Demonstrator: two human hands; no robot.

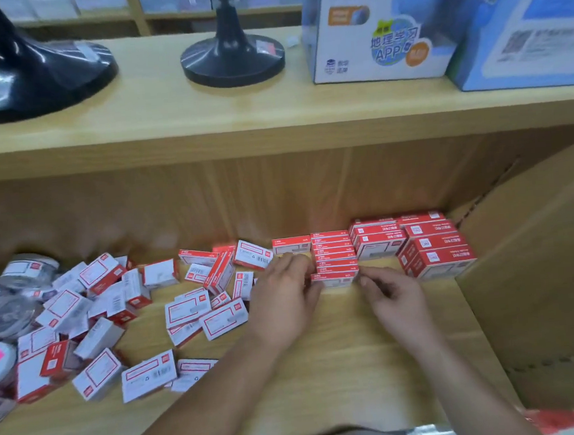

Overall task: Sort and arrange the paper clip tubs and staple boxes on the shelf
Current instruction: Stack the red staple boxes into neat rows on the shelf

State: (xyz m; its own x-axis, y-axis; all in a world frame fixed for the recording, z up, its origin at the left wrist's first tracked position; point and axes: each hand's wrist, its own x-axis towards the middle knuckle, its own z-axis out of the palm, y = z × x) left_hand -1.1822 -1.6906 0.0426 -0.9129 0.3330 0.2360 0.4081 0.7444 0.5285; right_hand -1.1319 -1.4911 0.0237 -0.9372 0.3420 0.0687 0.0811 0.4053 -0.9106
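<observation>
left hand [284, 288] and right hand [389, 293] flanking the front box [335, 278]

left hand bent at the knuckles, fingertips against the box's left end. thumb hidden, so cannot tell whether pinching or only pushing. right hand half curled, nothing seen inside it, tips at or just short of the box's right end. contact too blurred to call, and cannot tell any grip either.

front box lying with its long axis left to right across the shelf [341, 353], closing the near end of a row of small staple boxes [333, 251] running straight back toward the shelf wall. dead ahead, between the two hands, the left seemingly the closer. likely step: squaring this box flush with the row. needs an even squeeze from both ends, else a skewed box and a nudged row.

larger staple boxes [432, 252] stacked just right of the row, beside a cardboard carton [540, 266]. loose staple boxes [186, 309] in a jumble off to the left, unsorted. paper clip tubs [28, 268] at the far left, partly buried. next reach probably leftward, so the left hand's job by closeness. task judged roughly midway at best.
</observation>
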